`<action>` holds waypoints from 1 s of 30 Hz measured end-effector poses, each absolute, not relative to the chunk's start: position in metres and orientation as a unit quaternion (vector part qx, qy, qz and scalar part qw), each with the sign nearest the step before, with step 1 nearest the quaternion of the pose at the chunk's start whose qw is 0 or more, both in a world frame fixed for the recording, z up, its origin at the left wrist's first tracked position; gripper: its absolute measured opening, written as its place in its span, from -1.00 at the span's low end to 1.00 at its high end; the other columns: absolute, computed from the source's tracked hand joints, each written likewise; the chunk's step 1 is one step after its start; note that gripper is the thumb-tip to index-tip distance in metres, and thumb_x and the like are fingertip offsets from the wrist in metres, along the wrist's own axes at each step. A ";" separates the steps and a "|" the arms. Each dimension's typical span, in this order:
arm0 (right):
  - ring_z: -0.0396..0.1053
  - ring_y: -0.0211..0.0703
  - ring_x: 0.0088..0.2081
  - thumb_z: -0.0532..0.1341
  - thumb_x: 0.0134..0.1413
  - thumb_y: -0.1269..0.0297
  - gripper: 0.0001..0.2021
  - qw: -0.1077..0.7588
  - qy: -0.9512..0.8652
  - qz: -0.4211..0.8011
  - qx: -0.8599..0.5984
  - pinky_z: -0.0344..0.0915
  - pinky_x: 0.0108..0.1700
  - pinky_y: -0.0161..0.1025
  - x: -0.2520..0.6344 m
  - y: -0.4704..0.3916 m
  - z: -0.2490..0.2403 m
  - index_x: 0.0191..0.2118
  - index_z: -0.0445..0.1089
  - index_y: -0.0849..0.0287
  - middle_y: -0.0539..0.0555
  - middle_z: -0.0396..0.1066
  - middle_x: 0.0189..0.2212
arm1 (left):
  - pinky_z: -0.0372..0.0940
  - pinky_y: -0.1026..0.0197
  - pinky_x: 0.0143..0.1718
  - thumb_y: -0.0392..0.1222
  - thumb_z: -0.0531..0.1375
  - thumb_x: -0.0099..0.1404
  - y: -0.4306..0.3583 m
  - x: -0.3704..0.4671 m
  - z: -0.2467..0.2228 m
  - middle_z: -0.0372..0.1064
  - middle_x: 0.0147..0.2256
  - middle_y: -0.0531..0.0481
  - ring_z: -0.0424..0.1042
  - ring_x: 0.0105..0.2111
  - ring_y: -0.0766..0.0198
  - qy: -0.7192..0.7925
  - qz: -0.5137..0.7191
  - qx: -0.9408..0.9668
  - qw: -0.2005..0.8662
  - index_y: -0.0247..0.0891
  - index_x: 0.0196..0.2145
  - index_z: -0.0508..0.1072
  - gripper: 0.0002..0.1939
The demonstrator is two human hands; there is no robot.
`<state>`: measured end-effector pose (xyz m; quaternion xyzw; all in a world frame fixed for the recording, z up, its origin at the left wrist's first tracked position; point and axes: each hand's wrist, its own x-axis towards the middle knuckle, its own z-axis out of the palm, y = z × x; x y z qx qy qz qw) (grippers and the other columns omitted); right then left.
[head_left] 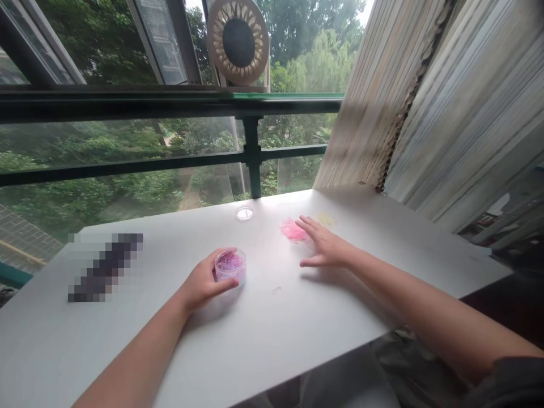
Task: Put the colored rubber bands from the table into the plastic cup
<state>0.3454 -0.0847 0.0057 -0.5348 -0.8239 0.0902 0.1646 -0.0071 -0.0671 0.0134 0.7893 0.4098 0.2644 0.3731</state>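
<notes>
My left hand (pixel 206 283) is wrapped round a small clear round container (pixel 238 276). Inside it lies a tangle of thin pink and purple loops (pixel 229 262) that look like small rubber bands. My right hand (pixel 325 243) hovers with fingers stretched apart and nothing between them, beside a loose pile of pink bands (pixel 293 231) on the white table. Its fingertips overlap the pile's right side in view; whether they touch it I cannot tell. Just beyond that hand is a smaller pile of pale yellow bands (pixel 326 219). A few pale bands (pixel 276 290) lie between my hands.
A clear round lid (pixel 245 213) lies near the back edge of the white table (pixel 272 345). A dark pixelated patch (pixel 106 269) covers something at the left. Behind are a dark green railing (pixel 170 164), a round fan (pixel 238 42) and striped curtains (pixel 382 85).
</notes>
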 end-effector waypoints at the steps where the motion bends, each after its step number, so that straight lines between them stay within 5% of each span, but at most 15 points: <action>1: -0.32 0.24 0.32 0.25 -0.25 -0.26 0.10 0.161 -0.823 0.088 -0.538 -0.18 0.26 0.15 0.346 -0.080 0.006 0.33 -0.25 0.16 0.31 -0.29 0.32 | 0.22 0.05 0.03 0.07 0.28 0.03 -0.067 -0.007 0.014 0.32 0.01 -0.18 0.33 0.00 -0.01 0.408 0.262 0.792 0.371 -0.24 0.05 0.26 -0.33; 9: -0.30 0.31 0.30 0.23 -0.18 -0.22 0.01 0.169 -0.838 0.051 -0.517 -0.21 0.21 0.26 0.336 -0.059 0.000 0.31 -0.15 0.20 0.37 -0.25 0.31 | 0.25 0.05 0.00 0.07 0.31 -0.01 -0.072 -0.004 0.019 0.33 0.00 -0.12 0.35 -0.04 -0.01 0.431 0.240 0.802 0.337 -0.17 0.08 0.25 -0.29; 12: -0.10 0.26 0.25 0.26 -0.13 -0.11 -0.23 0.231 -0.854 0.027 -0.465 -0.09 0.16 0.24 0.315 -0.080 0.009 0.18 0.12 0.17 0.34 0.00 0.22 | 0.26 0.08 -0.02 0.06 0.32 -0.03 -0.073 -0.002 0.019 0.32 0.02 -0.11 0.35 -0.04 0.01 0.432 0.236 0.804 0.332 -0.16 0.09 0.24 -0.26; 15: 0.27 0.00 -0.06 0.27 -0.06 0.03 -0.54 0.207 -0.904 0.077 -0.367 0.15 0.00 -0.01 0.288 -0.106 0.017 -0.04 0.35 0.13 0.20 0.34 -0.09 | 0.26 0.11 -0.02 0.07 0.33 -0.05 -0.073 -0.001 0.018 0.32 0.01 -0.10 0.36 -0.05 0.03 0.425 0.237 0.805 0.340 -0.18 0.08 0.26 -0.25; 18: 0.29 -0.14 -0.26 0.20 0.05 0.26 -0.86 0.168 -0.914 0.083 -0.361 0.17 -0.14 -0.15 0.267 -0.120 0.016 -0.27 0.44 0.14 0.11 0.40 -0.31 | 0.25 0.14 -0.02 0.07 0.34 -0.06 -0.074 0.000 0.018 0.32 0.01 -0.08 0.36 -0.05 0.04 0.420 0.245 0.805 0.339 -0.18 0.06 0.27 -0.26; 26: 0.23 -0.18 -0.36 0.06 0.07 0.46 -0.86 0.171 -0.924 0.023 -0.341 0.15 -0.26 -0.22 0.255 -0.115 0.005 -0.38 0.36 0.22 0.12 0.35 -0.41 | 0.24 0.12 -0.02 0.02 0.34 -0.06 -0.077 0.005 0.019 0.33 -0.01 -0.10 0.36 -0.07 0.06 0.404 0.252 0.806 0.351 -0.21 0.06 0.26 -0.27; 30: 0.23 -0.19 -0.37 0.05 0.09 0.47 -0.88 0.270 -0.893 0.047 -0.357 0.18 -0.29 -0.26 0.240 -0.112 0.018 -0.34 0.32 0.21 0.10 0.34 -0.41 | 0.26 0.10 -0.03 0.03 0.34 -0.06 -0.078 0.007 0.018 0.33 -0.02 -0.11 0.37 -0.08 0.05 0.394 0.253 0.807 0.361 -0.21 0.05 0.26 -0.27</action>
